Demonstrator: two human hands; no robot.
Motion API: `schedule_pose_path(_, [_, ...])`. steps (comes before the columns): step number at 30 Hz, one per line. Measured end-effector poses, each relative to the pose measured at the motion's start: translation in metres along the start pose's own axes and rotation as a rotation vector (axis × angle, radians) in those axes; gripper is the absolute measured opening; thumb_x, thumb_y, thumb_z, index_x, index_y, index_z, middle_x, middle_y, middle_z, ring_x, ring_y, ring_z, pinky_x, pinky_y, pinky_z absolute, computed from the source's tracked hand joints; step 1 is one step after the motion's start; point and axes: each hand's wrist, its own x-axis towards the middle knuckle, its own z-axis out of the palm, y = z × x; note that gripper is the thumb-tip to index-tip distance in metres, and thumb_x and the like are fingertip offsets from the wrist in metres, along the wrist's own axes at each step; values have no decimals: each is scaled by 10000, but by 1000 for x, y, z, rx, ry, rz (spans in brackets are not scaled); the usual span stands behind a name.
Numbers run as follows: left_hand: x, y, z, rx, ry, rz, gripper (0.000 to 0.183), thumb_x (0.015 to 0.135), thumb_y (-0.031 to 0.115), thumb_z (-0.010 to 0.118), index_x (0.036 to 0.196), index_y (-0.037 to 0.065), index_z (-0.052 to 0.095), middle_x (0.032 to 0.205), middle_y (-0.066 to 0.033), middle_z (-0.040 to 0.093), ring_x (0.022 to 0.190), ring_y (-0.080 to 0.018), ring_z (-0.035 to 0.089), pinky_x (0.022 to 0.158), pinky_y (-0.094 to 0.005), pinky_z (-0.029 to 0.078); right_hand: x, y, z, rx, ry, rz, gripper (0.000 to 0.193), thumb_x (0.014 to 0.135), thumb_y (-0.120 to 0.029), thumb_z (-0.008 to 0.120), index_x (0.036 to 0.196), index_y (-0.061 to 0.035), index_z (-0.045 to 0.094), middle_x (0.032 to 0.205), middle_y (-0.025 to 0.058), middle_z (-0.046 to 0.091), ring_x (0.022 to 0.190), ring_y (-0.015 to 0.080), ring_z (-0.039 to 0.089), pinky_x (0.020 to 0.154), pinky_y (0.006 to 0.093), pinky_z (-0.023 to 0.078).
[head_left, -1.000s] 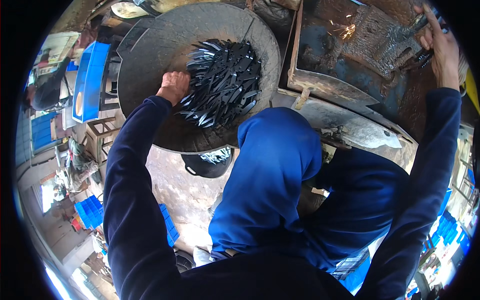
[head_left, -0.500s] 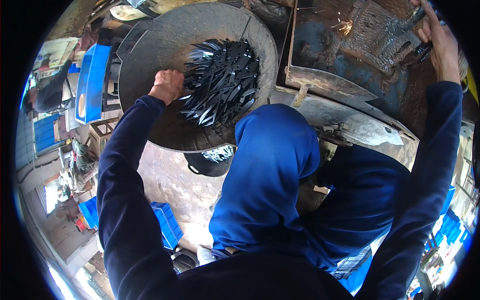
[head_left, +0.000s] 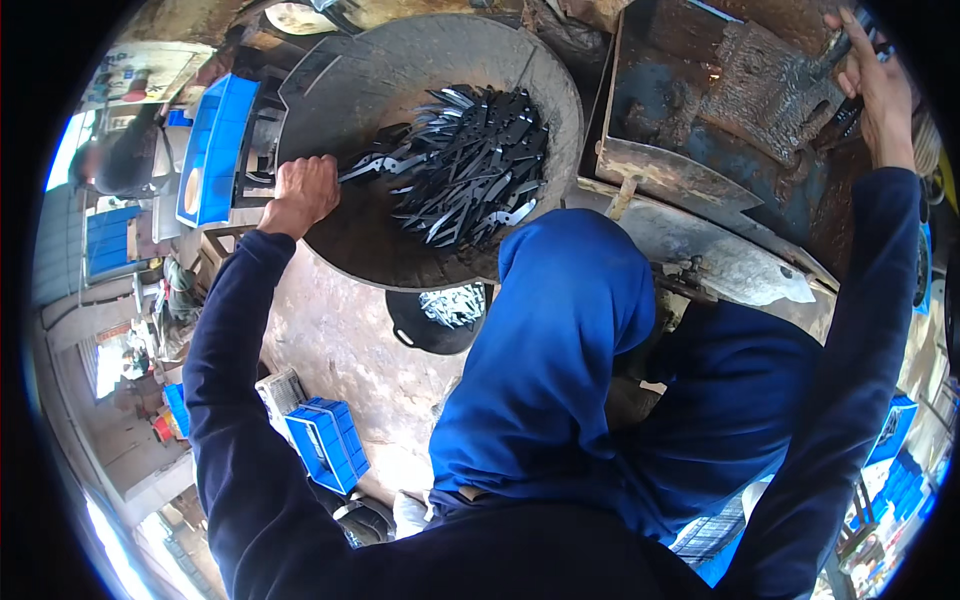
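My left hand (head_left: pixel 308 194) is closed in a fist at the left rim of a big round metal pan (head_left: pixel 345 85). From its knuckles a curved blade-like metal piece (head_left: pixel 383 166) with a shiny edge points right, toward the pile. That pile (head_left: pixel 475 165) is made of many dark, slender metal blades with bright edges, heaped in the pan. At the far right, my right hand (head_left: pixel 882 105) has its fingers curled round a dark metal handle (head_left: pixel 835 52) over a wet, rusty machine bed (head_left: pixel 765 90).
Below the pan, a black tub (head_left: pixel 405 325) holds shiny metal pieces. Blue crates stand at the left (head_left: pixel 218 150) and lower left (head_left: pixel 328 445). A metal guard (head_left: pixel 680 175) edges the machine bed. My knees (head_left: pixel 575 290) are close to the pan and bench.
My left hand has moved left from the pile's edge to the pan's rim, and a blade now shows at its fingers. Sparks on the machine bed have gone. The view has shifted slightly.
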Motion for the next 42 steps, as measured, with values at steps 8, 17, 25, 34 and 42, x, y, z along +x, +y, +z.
schedule_pose_path(8, [-19,41,-34,-275,95,-109,256,821,217,632,994,48,547,768,-218,659,749,-400,657,668,-492,523,-1,-1,0,8,-16,-11,297,938,-134,599,1088,70,444,862,198,615,512,237,545,344,311,358])
schedule_pose_path(17, [-4,146,-35,-596,22,-111,303,822,237,656,1019,47,526,780,-226,660,776,-423,651,707,-513,518,0,-2,-1,17,-27,27,296,958,-141,568,1093,85,433,847,187,609,500,222,534,352,316,345])
schedule_pose_path(25, [-10,147,-13,-702,59,72,438,769,125,704,1148,35,503,1079,-223,630,1009,-392,606,823,-468,488,5,5,-8,18,-53,60,335,958,-172,581,1121,79,430,849,207,612,494,227,539,350,316,343])
schedule_pose_path(34, [-20,119,3,-1096,-18,238,644,754,17,685,1350,29,440,1156,-159,611,1091,-287,588,916,-372,479,9,18,-8,-81,14,24,335,933,-292,639,1023,29,675,525,-67,307,452,36,296,432,214,282])
schedule_pose_path(42, [-12,113,21,-1294,-154,128,382,819,-42,584,1197,10,570,1060,-134,623,993,-246,605,892,-336,482,9,18,-4,-74,35,23,334,927,-299,646,1015,23,672,525,-68,317,451,39,292,431,215,287])
